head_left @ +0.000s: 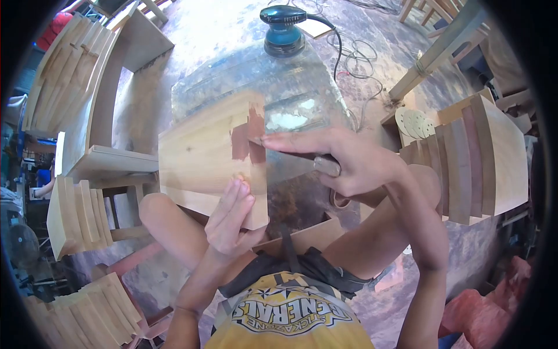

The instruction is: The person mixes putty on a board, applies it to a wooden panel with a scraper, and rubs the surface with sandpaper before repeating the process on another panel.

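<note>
Only a patch of brown filler point(247, 136) is spread near the right edge of the board point(200, 157) on the worktop point(290, 81), the rest bare; the right hand point(354, 166) grips a putty knife point(296, 156) there, while the left hand point(229, 218) lies flat and open on the board.

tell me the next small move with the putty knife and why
Probably drag the putty knife in the right hand across the reddish-brown filler patch toward the end of the wooden panel, smoothing it thinner. The filler lies in uneven blotches there, the blade tip rests at it, and the left hand presses the near corner steady.
</note>
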The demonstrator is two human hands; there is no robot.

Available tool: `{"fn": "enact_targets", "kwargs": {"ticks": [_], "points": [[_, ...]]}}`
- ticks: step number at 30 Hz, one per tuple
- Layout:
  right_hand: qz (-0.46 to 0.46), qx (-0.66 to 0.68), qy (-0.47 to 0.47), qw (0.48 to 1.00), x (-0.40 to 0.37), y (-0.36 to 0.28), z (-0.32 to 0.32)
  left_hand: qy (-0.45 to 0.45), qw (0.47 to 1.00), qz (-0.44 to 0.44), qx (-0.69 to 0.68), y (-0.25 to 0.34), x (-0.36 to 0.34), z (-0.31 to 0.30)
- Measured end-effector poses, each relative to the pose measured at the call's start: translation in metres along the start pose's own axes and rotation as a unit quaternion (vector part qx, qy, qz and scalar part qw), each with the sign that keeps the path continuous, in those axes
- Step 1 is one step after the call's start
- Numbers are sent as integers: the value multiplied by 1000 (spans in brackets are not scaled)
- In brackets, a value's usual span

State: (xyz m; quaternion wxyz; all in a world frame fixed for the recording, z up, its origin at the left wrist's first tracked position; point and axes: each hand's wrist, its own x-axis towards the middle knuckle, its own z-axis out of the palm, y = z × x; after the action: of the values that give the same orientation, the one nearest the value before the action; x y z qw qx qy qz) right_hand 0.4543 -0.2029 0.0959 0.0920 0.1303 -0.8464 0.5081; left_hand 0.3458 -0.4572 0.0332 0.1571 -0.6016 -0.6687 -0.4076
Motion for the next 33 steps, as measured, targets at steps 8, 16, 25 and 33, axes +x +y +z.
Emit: {"fn": "enact_targets", "kwargs": {"ticks": [8,16,25,33], "points": [[47,54,-27,997,-22,-15,19,16,1000,4,-9,0,0,5],[111,-217,25,969,21,-38,-26,-5,999,1,-38,1,2,29],[270,-354,-202,873,74,-23,-46,-68,996,56,34,-14,-7,91],[289,-321,-180,884,58,49,-39,-148,987,36,46,-30,-1,128]]}}
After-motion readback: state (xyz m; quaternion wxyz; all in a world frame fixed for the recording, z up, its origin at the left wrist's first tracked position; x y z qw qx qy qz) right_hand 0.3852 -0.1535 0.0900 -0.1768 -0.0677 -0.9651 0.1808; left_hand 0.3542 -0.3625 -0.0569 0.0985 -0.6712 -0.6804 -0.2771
